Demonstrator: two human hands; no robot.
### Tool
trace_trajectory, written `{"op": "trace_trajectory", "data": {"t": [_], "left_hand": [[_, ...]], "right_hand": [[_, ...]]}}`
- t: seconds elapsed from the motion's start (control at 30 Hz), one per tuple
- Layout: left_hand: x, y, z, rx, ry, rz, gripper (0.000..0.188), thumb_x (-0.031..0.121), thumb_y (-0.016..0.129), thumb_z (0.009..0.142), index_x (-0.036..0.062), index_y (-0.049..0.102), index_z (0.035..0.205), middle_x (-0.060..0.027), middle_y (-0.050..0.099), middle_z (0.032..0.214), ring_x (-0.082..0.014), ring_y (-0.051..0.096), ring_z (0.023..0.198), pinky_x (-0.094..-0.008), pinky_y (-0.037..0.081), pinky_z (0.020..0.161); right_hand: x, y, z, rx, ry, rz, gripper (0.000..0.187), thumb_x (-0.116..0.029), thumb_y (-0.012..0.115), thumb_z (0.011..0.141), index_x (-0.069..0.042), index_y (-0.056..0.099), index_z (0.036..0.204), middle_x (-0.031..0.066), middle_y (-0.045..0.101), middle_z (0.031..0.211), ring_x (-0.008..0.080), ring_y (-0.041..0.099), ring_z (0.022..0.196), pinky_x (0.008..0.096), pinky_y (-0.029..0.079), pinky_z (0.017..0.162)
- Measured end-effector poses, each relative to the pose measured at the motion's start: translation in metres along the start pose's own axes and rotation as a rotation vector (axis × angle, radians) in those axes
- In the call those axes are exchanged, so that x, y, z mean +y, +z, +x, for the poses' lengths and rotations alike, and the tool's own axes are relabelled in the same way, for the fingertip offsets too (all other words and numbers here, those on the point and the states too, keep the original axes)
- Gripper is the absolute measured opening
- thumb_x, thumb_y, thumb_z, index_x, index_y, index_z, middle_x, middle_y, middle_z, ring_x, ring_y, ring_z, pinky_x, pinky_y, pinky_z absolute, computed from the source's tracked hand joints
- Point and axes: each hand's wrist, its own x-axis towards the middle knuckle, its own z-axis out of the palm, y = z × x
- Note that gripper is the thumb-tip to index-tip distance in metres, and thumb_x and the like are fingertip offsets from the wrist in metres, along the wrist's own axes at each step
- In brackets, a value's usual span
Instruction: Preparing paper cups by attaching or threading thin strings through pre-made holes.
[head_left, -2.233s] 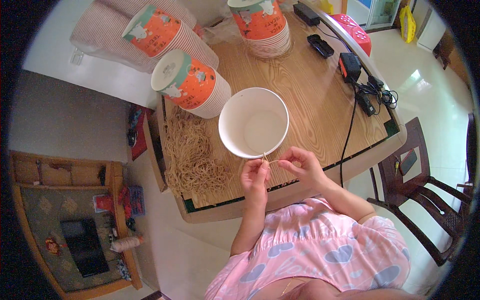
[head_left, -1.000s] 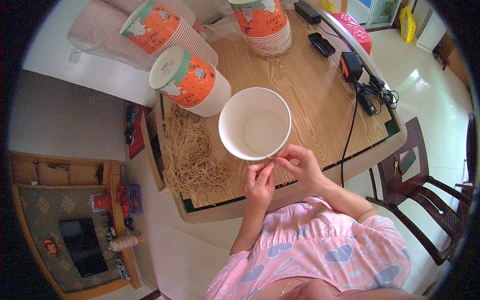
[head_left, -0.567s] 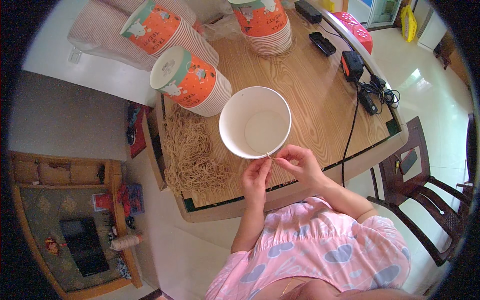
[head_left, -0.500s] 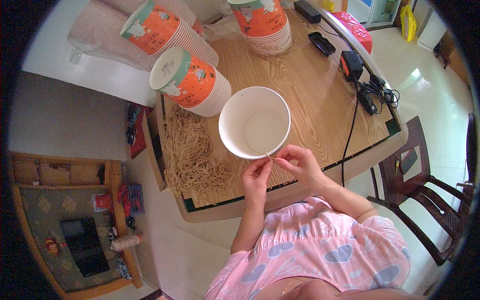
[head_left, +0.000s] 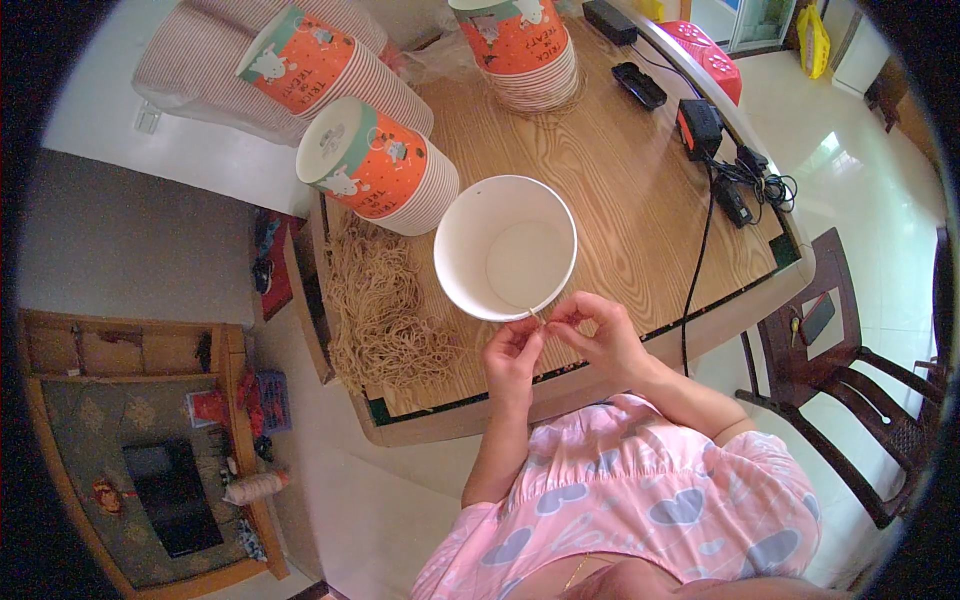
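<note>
A white paper bucket (head_left: 507,240) stands on the wooden table with its mouth toward me; a small hole shows near its far rim. At the near rim, a short piece of tan twine (head_left: 537,316) pokes up over the edge. My left hand (head_left: 512,355) pinches the twine between thumb and fingertips. My right hand (head_left: 598,335) meets it there, thumb and forefinger also closed on the twine. The fingertips hide most of that piece. Left of the bucket lies a loose heap of tan twine strands (head_left: 385,310).
Stacks of orange and green printed buckets (head_left: 385,170) stand at the far left, and another stack (head_left: 520,60) at the back. Black adapters and cables (head_left: 735,190) lie along the right edge of the table (head_left: 640,230). A dark wooden chair (head_left: 840,360) stands to the right.
The view has shifted very slightly. Both hands stay at the near rim, with only small finger movements on the twine.
</note>
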Motion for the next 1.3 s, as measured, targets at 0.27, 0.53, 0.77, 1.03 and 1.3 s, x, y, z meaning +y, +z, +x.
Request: {"op": "trace_trajectory", "data": {"t": [0.27, 0.53, 0.77, 1.03, 1.3], "left_hand": [[-0.002, -0.001, 0.002, 0.006, 0.064, -0.011, 0.012, -0.001, 0.061, 0.076, 0.0022, 0.059, 0.088, 0.0005, 0.058, 0.080, -0.0055, 0.053, 0.067, -0.0172, 0.042, 0.058], [0.008, -0.002, -0.003, -0.060, 0.065, 0.023, 0.014, 0.002, 0.063, 0.077, -0.0001, 0.060, 0.090, -0.0016, 0.059, 0.084, -0.0078, 0.056, 0.073, -0.0196, 0.045, 0.065], [0.018, 0.003, -0.004, 0.035, -0.108, -0.093, 0.010, 0.012, 0.066, 0.078, 0.0043, 0.064, 0.084, 0.0032, 0.057, 0.065, -0.0026, 0.047, 0.050, -0.0147, 0.031, 0.041], [0.018, 0.000, 0.002, -0.015, -0.108, -0.054, 0.009, 0.008, 0.066, 0.077, 0.0035, 0.064, 0.084, 0.0024, 0.059, 0.068, -0.0027, 0.049, 0.052, -0.0144, 0.035, 0.045], [0.016, 0.000, 0.002, -0.038, -0.098, -0.071, 0.010, 0.004, 0.065, 0.076, 0.0030, 0.065, 0.086, 0.0020, 0.061, 0.072, -0.0022, 0.049, 0.054, -0.0143, 0.036, 0.046]], "right_hand": [[0.000, 0.001, -0.001, -0.033, 0.013, 0.046, 0.007, 0.000, 0.063, 0.075, 0.000, 0.058, 0.080, 0.0041, 0.055, 0.078, 0.0105, 0.053, 0.074, 0.0240, 0.044, 0.067], [0.003, -0.001, 0.002, -0.023, 0.024, 0.071, 0.007, 0.000, 0.062, 0.076, 0.000, 0.056, 0.080, 0.0037, 0.053, 0.079, 0.0110, 0.053, 0.074, 0.0237, 0.044, 0.068], [0.004, 0.001, 0.005, 0.001, 0.030, 0.108, 0.010, 0.000, 0.064, 0.075, -0.001, 0.056, 0.082, 0.0030, 0.055, 0.078, 0.0109, 0.054, 0.074, 0.0240, 0.045, 0.068], [0.006, -0.002, 0.005, -0.074, 0.016, 0.070, 0.011, -0.004, 0.063, 0.078, -0.001, 0.056, 0.085, 0.0023, 0.057, 0.082, 0.0096, 0.055, 0.078, 0.0239, 0.045, 0.071], [0.018, -0.007, 0.006, -0.138, 0.240, 0.278, 0.013, -0.013, 0.061, 0.082, 0.000, 0.060, 0.087, 0.0000, 0.059, 0.078, 0.0059, 0.053, 0.073, 0.0218, 0.045, 0.066]]}}
